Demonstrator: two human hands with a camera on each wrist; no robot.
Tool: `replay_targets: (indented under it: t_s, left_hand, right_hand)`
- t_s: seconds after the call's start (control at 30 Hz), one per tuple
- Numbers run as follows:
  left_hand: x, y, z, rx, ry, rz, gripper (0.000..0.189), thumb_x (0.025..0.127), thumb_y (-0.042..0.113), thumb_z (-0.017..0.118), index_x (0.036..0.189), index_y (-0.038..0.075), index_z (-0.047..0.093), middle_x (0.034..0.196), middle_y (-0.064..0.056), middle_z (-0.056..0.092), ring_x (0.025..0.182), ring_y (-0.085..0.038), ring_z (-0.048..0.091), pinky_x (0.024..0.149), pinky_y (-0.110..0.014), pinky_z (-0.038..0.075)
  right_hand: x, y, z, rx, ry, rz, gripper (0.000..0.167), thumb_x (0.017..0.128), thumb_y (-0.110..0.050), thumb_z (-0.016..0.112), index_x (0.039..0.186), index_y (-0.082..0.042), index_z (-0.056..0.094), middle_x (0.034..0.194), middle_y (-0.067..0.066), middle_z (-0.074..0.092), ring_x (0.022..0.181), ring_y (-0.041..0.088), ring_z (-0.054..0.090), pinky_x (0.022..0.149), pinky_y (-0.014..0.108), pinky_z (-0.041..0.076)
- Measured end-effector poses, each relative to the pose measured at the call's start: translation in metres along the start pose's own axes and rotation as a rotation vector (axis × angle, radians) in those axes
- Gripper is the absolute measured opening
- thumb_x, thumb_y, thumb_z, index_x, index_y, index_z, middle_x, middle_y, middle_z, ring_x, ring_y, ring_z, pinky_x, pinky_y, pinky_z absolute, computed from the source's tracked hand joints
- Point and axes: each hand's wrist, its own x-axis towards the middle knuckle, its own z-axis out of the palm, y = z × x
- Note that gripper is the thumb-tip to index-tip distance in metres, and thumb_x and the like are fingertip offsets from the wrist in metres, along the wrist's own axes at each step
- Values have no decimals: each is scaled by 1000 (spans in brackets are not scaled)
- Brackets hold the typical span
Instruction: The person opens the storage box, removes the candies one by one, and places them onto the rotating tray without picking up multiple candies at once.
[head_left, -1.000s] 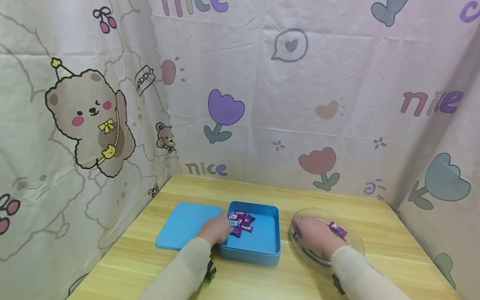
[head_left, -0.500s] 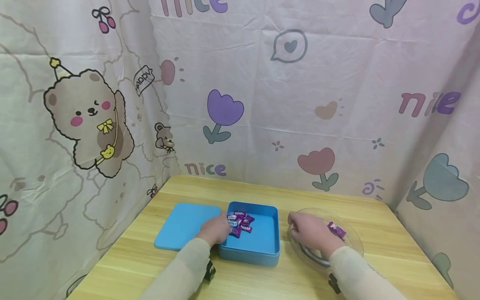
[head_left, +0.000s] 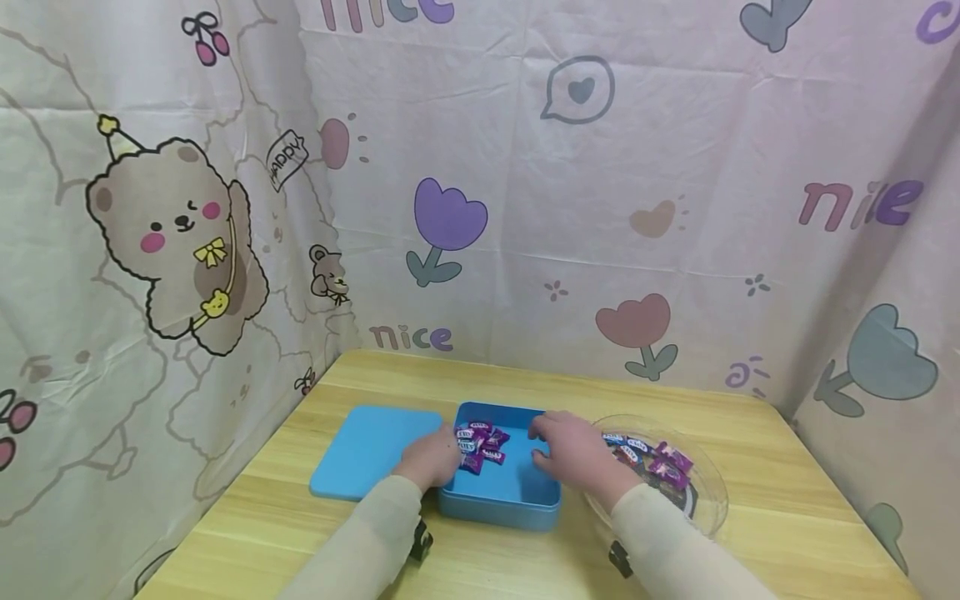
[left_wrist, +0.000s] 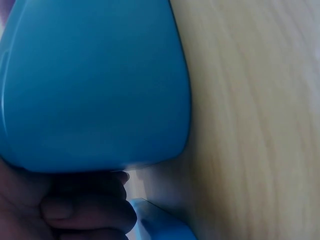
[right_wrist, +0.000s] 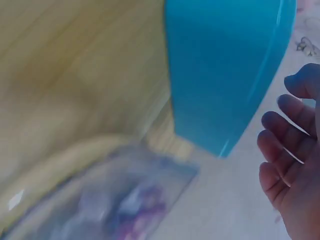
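Note:
A square blue box [head_left: 498,512] stands uncovered on the table, several purple-wrapped candies [head_left: 474,447] heaped at its left side. My left hand [head_left: 431,457] grips the box's left wall; in the left wrist view its curled fingers [left_wrist: 95,212] lie against the blue side. Over the box's right rim hovers my right hand [head_left: 576,450], fingers spread and loosely bent. Nothing shows between those fingers in the right wrist view, where the box wall [right_wrist: 227,70] is beside them. Right of the box, a clear round dish [head_left: 718,496] holds more wrapped candies [head_left: 670,471], partly hidden behind the right arm.
A flat blue lid [head_left: 367,454] lies on the wooden table [head_left: 525,567] just left of the box. Behind the table hangs a printed cloth [head_left: 525,208], which also runs along both sides.
My right hand has left the clear dish and moved left to the box's right rim, its fingers now spread. More candies in the dish are uncovered. The left hand stays put.

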Motion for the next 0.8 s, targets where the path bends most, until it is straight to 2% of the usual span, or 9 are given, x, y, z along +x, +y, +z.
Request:
replay_targets:
  t_s: [0.13, 0.23, 0.37, 0.53, 0.67, 0.8]
  left_hand:
    - [-1, 0, -2, 8, 5, 2, 56, 102, 17, 50, 149, -11, 37, 143, -24, 54, 110, -32, 60, 95, -58, 49]
    - [-2, 1, -3, 13, 11, 10, 56, 102, 16, 51, 148, -12, 38, 142, -25, 54, 114, -34, 61, 95, -59, 49]
    - [-2, 2, -4, 13, 8, 11, 55, 102, 15, 51, 147, -13, 38, 138, -25, 57, 109, -33, 61, 94, -58, 49]
    - [-1, 1, -3, 36, 9, 15, 54, 102, 14, 51, 147, -13, 39, 134, -25, 59, 100, -29, 61, 89, -55, 52]
    - [-1, 2, -3, 68, 13, 30, 51, 102, 14, 50, 144, -13, 42, 135, -24, 59, 105, -30, 63, 89, -54, 53]
    - [-1, 2, -3, 65, 11, 30, 52, 104, 16, 45, 146, -14, 40, 144, -24, 53, 125, -35, 57, 99, -55, 49]
  right_hand:
    - [11, -16, 11, 0, -50, -48, 27, 92, -33, 74, 114, -18, 71, 102, -3, 67, 92, 16, 63, 78, 36, 57]
    - [17, -27, 20, 6, -81, -74, 31, 93, -33, 73, 119, -17, 70, 103, -3, 68, 93, 15, 63, 82, 38, 57]
    - [24, -39, 30, 29, -113, -90, 32, 94, -30, 71, 122, -15, 69, 105, -4, 68, 95, 14, 64, 88, 39, 56]
    - [34, -53, 43, 36, -118, -130, 31, 93, -28, 72, 121, -15, 69, 108, -2, 69, 97, 14, 64, 89, 37, 55]
    - [40, -62, 51, 26, -133, -131, 37, 93, -30, 73, 127, -16, 66, 115, -2, 69, 105, 15, 65, 93, 39, 54]
    - [43, -70, 56, 28, -182, -93, 46, 94, -32, 74, 136, -18, 62, 126, -1, 67, 117, 18, 62, 99, 42, 51]
